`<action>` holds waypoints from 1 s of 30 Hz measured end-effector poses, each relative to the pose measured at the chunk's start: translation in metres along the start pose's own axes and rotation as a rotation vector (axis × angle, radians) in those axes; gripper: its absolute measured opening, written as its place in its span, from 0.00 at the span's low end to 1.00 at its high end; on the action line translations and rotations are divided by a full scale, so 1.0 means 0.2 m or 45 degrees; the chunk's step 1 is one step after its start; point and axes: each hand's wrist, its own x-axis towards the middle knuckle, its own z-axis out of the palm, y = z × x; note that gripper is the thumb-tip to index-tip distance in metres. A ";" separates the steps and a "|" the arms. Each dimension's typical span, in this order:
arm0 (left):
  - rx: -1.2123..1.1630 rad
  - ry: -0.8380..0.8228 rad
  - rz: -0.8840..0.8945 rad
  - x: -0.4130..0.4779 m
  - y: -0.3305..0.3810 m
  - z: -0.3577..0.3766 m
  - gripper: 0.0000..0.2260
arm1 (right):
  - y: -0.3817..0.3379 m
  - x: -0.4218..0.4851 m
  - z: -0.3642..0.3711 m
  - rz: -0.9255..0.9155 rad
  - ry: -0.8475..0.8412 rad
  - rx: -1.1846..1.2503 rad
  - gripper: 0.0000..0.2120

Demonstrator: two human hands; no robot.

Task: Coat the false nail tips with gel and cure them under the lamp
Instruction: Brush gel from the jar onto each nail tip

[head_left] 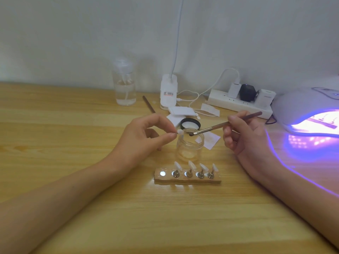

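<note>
Step in hand: loading gel, first stroke on this tip not yet made, by our read.

- Our left hand (145, 132) pinches one false nail tip (179, 132) between thumb and forefinger, by its small stem as far as we can tell. It sits just off the fingertips, at the near-left rim of the gel jar (189, 145).
- Our right hand (240, 136) grips the gel brush (225, 124) like a pen. The bristles hang over the jar's open mouth, just beside the tip; we see no contact.
- Four more tips stand on the holder strip (187, 177), below both hands and nearer to us. Its leftmost socket is bare, probably the held tip's seat.

Next move calls for bristles onto the tip in a thin, even stroke with the left hand steady, then on to the curing lamp (308, 107), right of the right hand and lit violet. Something lies inside it, too blurred to name.

In the way:
- The open jar is directly under the work, so a low wrist could tip it.
- The holder strip is close to both wrists.
- A paper slip (211, 139) lies between jar and right hand.
- The black lid (190, 123) is just behind the jar.

Beyond the hands on the bench (73, 180): pump bottle (124, 87), clip lamp base (168, 92), spare brush (148, 104), power strip (238, 103).
</note>
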 end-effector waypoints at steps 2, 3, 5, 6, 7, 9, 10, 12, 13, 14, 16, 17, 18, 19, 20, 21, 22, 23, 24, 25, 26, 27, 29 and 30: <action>0.018 -0.021 0.000 0.00 0.00 0.00 0.06 | 0.00 0.00 0.01 0.003 0.003 0.009 0.07; 0.026 -0.033 0.000 0.01 -0.01 0.00 0.06 | 0.00 0.00 0.01 0.000 0.000 0.009 0.06; 0.029 -0.045 0.006 0.01 -0.01 0.01 0.06 | 0.00 0.00 0.02 -0.002 -0.005 -0.004 0.06; 0.025 -0.047 0.009 0.01 -0.01 0.01 0.06 | 0.00 0.00 0.02 -0.002 -0.001 -0.017 0.06; 0.021 -0.049 0.010 0.01 -0.01 0.01 0.06 | 0.00 0.00 0.02 -0.003 0.003 -0.030 0.06; 0.021 -0.047 0.009 0.01 -0.01 0.01 0.06 | 0.00 0.00 0.03 -0.010 -0.007 -0.039 0.06; 0.023 -0.044 0.008 0.01 -0.01 0.01 0.06 | 0.00 0.00 0.03 -0.014 -0.020 -0.041 0.06; 0.021 -0.035 0.009 0.01 0.00 0.01 0.06 | 0.00 0.00 0.03 -0.023 -0.049 -0.058 0.08; 0.020 -0.030 0.012 0.01 0.00 0.01 0.06 | 0.00 0.00 0.03 -0.028 -0.058 -0.071 0.09; 0.021 -0.025 0.014 0.01 0.00 0.01 0.06 | 0.00 0.00 0.04 -0.032 -0.062 -0.085 0.09; 0.026 -0.023 0.020 0.01 0.00 0.01 0.07 | 0.01 0.01 0.03 -0.041 -0.052 -0.101 0.09; 0.026 -0.024 0.025 0.01 0.00 0.01 0.06 | 0.01 0.01 0.03 -0.048 -0.040 -0.098 0.09; 0.022 -0.025 0.029 0.01 0.00 0.01 0.06 | 0.01 0.01 0.02 -0.053 -0.030 -0.086 0.09; 0.019 -0.025 0.034 0.01 0.00 0.01 0.06 | 0.01 0.01 0.02 -0.058 -0.027 -0.068 0.08; 0.020 -0.025 0.039 0.01 0.00 0.01 0.06 | 0.01 0.01 0.02 -0.063 -0.035 -0.053 0.08; 0.028 -0.026 0.045 0.01 0.00 0.02 0.06 | 0.01 0.01 0.02 -0.067 -0.053 -0.050 0.08; 0.038 -0.026 0.050 0.01 0.00 0.02 0.06 | 0.01 0.01 0.02 -0.072 -0.074 -0.062 0.07; 0.044 -0.024 0.055 0.01 0.00 0.02 0.06 | 0.01 0.01 0.02 -0.075 -0.084 -0.084 0.07; 0.046 -0.022 0.059 0.01 0.00 0.02 0.06 | 0.01 0.01 0.02 -0.074 -0.076 -0.103 0.07; 0.044 -0.020 0.064 0.01 0.00 0.02 0.06 | 0.02 0.01 0.02 -0.070 -0.053 -0.107 0.06; 0.041 -0.022 0.067 0.01 0.00 0.02 0.06 | 0.02 0.01 0.02 -0.064 -0.027 -0.096 0.06; 0.040 -0.025 0.069 0.01 0.00 0.02 0.06 | 0.02 0.01 0.02 -0.062 -0.010 -0.075 0.06; 0.047 -0.031 0.073 0.01 0.00 0.02 0.06 | 0.01 0.01 0.02 -0.071 -0.028 -0.041 0.06; 0.053 -0.030 0.076 0.01 0.00 0.02 0.06 | 0.01 0.01 0.02 -0.076 -0.054 -0.041 0.06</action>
